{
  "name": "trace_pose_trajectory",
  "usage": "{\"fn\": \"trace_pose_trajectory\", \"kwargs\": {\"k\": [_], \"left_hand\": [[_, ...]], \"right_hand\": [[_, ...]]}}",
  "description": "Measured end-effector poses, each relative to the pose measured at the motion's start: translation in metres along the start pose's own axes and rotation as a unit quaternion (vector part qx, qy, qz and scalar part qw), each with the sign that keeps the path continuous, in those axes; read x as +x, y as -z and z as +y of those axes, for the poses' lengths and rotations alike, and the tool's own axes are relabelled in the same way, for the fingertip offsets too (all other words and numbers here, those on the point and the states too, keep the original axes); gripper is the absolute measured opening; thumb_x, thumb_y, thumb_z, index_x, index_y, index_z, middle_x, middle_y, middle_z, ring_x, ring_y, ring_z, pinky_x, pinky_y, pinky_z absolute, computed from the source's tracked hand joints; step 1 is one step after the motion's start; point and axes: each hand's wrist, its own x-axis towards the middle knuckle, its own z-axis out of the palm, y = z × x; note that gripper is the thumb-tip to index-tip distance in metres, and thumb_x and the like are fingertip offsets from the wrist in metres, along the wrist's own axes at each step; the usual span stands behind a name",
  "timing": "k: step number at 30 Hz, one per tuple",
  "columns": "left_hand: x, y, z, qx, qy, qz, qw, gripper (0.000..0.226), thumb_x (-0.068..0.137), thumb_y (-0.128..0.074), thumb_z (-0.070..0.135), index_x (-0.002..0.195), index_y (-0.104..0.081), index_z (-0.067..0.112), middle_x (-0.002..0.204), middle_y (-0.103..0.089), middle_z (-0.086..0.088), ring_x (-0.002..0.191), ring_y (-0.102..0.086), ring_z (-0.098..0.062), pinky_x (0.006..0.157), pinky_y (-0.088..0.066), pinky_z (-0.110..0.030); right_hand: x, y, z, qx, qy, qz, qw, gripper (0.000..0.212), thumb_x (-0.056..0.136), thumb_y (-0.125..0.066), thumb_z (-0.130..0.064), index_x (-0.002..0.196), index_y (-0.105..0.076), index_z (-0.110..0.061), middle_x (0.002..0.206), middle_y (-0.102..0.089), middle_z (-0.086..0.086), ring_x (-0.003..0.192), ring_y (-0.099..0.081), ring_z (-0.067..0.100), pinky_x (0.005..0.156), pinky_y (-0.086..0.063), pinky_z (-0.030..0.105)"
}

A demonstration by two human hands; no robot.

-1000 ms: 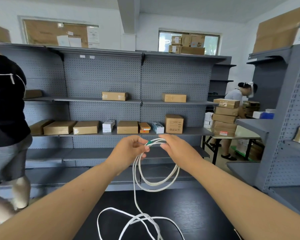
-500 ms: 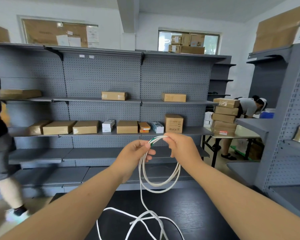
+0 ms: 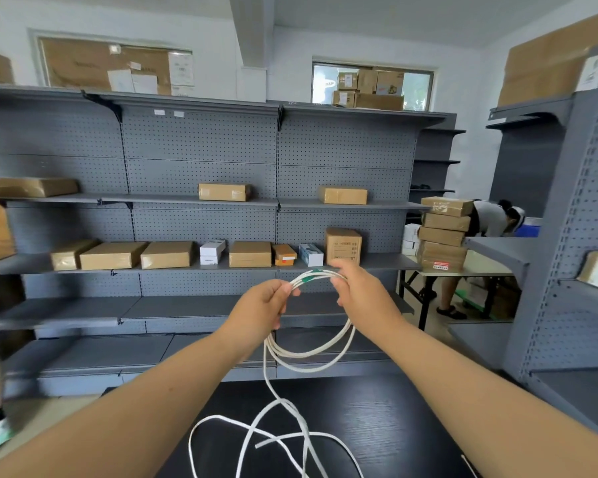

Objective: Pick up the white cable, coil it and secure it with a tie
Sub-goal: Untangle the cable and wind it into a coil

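Mid-coiling: the white cable [image 3: 308, 357] is held in loops above the black counter [image 3: 377, 426], pinched by left hand [image 3: 259, 310] and right hand [image 3: 361, 293] fingers. Slack on the counter must next be gathered.

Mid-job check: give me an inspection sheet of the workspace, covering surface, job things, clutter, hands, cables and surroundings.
Surface: black table, loose cable on it.
Job's things: white cable, a few loops held up between both hands, the rest trailing to the table; green tie on the top strands.
Clutter: nothing seen on the table.
Hands: left hand pinches the loops' left side; right hand grips the right side.
Cables: uncoiled tail crosses itself on the table.
Surroundings: grey shelves with cardboard boxes; box stack at right; one person bending behind it, another at the left edge.
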Motion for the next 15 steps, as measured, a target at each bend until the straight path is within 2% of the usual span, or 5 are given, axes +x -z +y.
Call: {"fn": "trace_pose_trajectory", "kwargs": {"k": [3, 6, 9, 11, 15], "left_hand": [[0.004, 0.005, 0.005, 0.054, -0.002, -0.024, 0.998, 0.028, 0.099, -0.039, 0.028, 0.082, -0.061, 0.024, 0.063, -0.042, 0.003, 0.055, -0.039, -0.011, 0.057, -0.038, -0.023], [0.008, 0.011, 0.009, 0.116, -0.013, -0.056, 0.992, 0.027, 0.098, -0.039, 0.031, 0.083, -0.061, 0.026, 0.066, -0.044, 0.004, 0.059, -0.041, -0.011, 0.057, -0.038, -0.02], [0.012, 0.018, 0.016, 0.191, -0.03, -0.09, 0.977, 0.027, 0.099, -0.038, 0.031, 0.08, -0.057, 0.029, 0.067, -0.045, 0.005, 0.058, -0.043, -0.009, 0.053, -0.038, -0.012], [0.013, 0.022, 0.019, 0.206, -0.03, -0.1, 0.973, 0.027, 0.099, -0.036, 0.031, 0.082, -0.058, 0.028, 0.067, -0.047, 0.005, 0.057, -0.045, -0.009, 0.057, -0.039, -0.015], [0.009, 0.027, 0.016, 0.099, 0.004, -0.11, 0.989, 0.026, 0.099, -0.039, 0.031, 0.097, -0.063, 0.019, 0.069, -0.055, 0.006, 0.057, -0.052, -0.008, 0.065, -0.042, -0.021]], "right_hand": [[0.003, -0.001, 0.0, -0.036, 0.028, -0.053, 0.998, 0.038, 0.097, -0.041, -0.022, 0.135, -0.039, -0.02, 0.129, -0.052, 0.006, 0.114, -0.05, 0.025, 0.092, -0.04, 0.035], [0.007, -0.004, 0.0, -0.083, 0.054, -0.094, 0.991, 0.041, 0.097, -0.041, -0.027, 0.137, -0.036, -0.022, 0.133, -0.048, 0.006, 0.118, -0.048, 0.026, 0.094, -0.041, 0.04], [0.011, -0.006, 0.0, -0.155, 0.084, -0.123, 0.977, 0.034, 0.098, -0.037, -0.031, 0.13, -0.043, -0.021, 0.12, -0.052, 0.005, 0.105, -0.054, 0.027, 0.084, -0.045, 0.042], [0.014, -0.006, -0.002, -0.201, 0.116, -0.118, 0.966, 0.027, 0.098, -0.035, -0.033, 0.115, -0.05, -0.018, 0.101, -0.053, 0.004, 0.09, -0.057, 0.028, 0.073, -0.047, 0.043], [0.019, -0.004, -0.007, -0.203, 0.166, -0.074, 0.962, 0.014, 0.097, -0.042, -0.025, 0.103, -0.052, -0.017, 0.088, -0.051, 0.003, 0.077, -0.055, 0.029, 0.062, -0.047, 0.043]]}}
